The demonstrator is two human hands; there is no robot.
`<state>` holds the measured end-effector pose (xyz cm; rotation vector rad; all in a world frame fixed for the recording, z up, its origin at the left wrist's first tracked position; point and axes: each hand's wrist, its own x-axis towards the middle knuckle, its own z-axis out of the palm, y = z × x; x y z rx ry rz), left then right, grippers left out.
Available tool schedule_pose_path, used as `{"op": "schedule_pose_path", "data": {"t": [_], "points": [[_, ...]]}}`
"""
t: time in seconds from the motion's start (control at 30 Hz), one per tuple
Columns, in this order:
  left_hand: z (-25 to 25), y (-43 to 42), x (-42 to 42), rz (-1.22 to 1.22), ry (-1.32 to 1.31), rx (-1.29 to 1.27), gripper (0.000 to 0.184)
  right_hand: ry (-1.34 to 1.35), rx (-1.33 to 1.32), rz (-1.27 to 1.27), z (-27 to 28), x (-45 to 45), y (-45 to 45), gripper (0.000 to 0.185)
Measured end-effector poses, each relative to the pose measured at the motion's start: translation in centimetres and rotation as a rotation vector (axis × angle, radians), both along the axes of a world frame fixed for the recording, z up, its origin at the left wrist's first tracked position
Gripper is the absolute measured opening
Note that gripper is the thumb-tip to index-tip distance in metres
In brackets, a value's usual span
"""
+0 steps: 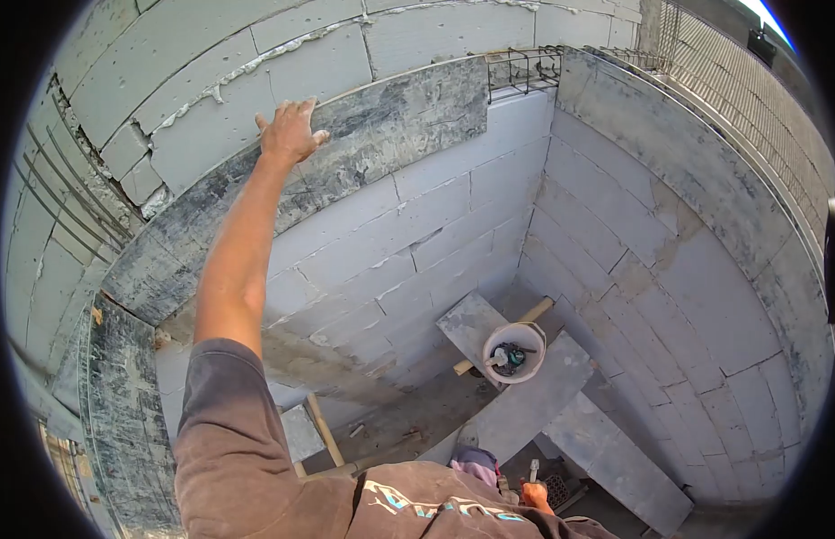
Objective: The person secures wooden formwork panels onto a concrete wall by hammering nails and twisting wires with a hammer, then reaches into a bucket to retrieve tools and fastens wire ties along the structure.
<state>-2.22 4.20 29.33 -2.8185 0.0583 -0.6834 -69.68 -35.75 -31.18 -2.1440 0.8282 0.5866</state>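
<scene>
My left hand (pixel 290 135) is stretched forward over the top edge of a grey, stained formwork board (pixel 390 117) fixed along the block wall. Its fingers are spread, and it seems to rest on the board's edge without gripping anything. Low in view, close to my body, my right hand (pixel 536 494) is closed around a small hand tool (pixel 534 469) whose pale metal end points up. The tool's exact kind is not clear. Beside that hand lies a purple and dark cloth-like thing (pixel 476 463), partly hidden by my shirt.
A white bucket (pixel 536 373) with tools inside stands on scaffold planks (pixel 547 368) below. Rebar (pixel 525 67) shows at the far corner, and bent bars (pixel 76 198) stick out at left. More boards (pixel 678 135) line the right wall, and another board (pixel 125 413) lies at left.
</scene>
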Motion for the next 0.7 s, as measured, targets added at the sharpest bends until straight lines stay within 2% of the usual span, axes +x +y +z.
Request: {"op": "schedule_pose_path", "data": {"t": [0.07,0.13,0.17,0.3,0.4,0.5,0.53,0.57,0.6,0.67,0.7], "points": [[0.7,-1.5,0.1,0.078,0.113,-0.105,0.079,0.105,0.162,-0.414,0.6,0.8,-2.1,0.040],[0.9,-2.3,0.4,0.132,0.117,-0.158,0.080,0.296,0.167,-0.746,2.5,2.7,-3.6,0.034],[1.1,-2.5,0.4,0.159,0.116,-0.185,0.080,0.292,0.164,-0.806,4.7,3.7,-4.1,0.035],[0.9,-3.2,0.6,0.184,0.102,-0.112,0.082,0.203,0.147,-0.906,7.3,6.1,-5.8,0.036],[0.9,-3.9,0.5,0.186,0.083,-0.039,0.083,0.207,0.159,-0.897,4.4,6.3,-6.3,0.028],[0.4,-4.1,1.2,0.114,0.042,0.016,0.085,0.156,0.354,-0.861,4.1,8.7,-6.1,0.025],[0.4,-4.4,1.8,0.087,0.035,0.017,0.086,0.191,0.312,-0.846,8.4,12.1,-5.5,0.024],[0.6,-4.6,2.5,0.059,0.027,0.016,0.088,0.031,0.311,-0.795,9.9,13.9,-5.4,0.021],[0.8,-4.9,3.0,0.065,0.059,-0.005,0.088,-0.221,0.439,-0.787,9.3,15.3,-6.1,0.018],[0.6,-5.2,3.8,0.081,0.132,-0.040,0.088,-0.397,0.568,-0.771,21.5,21.5,-4.7,0.018],[0.3,-5.1,3.9,0.074,0.109,-0.037,0.086,-0.538,0.553,-0.692,22.5,22.8,-4.7,0.023]]}}
